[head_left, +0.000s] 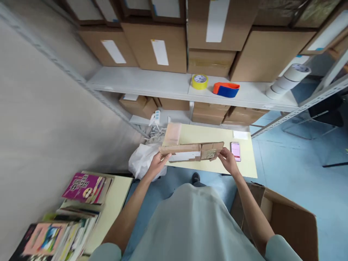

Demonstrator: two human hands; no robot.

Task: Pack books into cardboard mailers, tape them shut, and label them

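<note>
A flattened cardboard box (187, 148) spans the space between my hands, above the pale yellow table (244, 167). White paper and clear tape show on its near face. My left hand (159, 163) grips its left end, thumb on the near side. Its right end is pinched by my right hand (227, 160), whose fingertips are partly hidden by the cardboard. Just right of that hand a phone (235, 150) with a lit screen lies on the table. A pale pink sheet or packet (172, 133) rests at the table's back left.
A metal shelf (141, 80) with cardboard boxes stands behind, holding yellow tape (199, 82), a blue-orange band (226, 90) and stacked white rolls (288, 81). Books (84, 188) pile up at left. A white plastic bag (144, 161) sits beside the table; an open carton (295, 224) stands at lower right.
</note>
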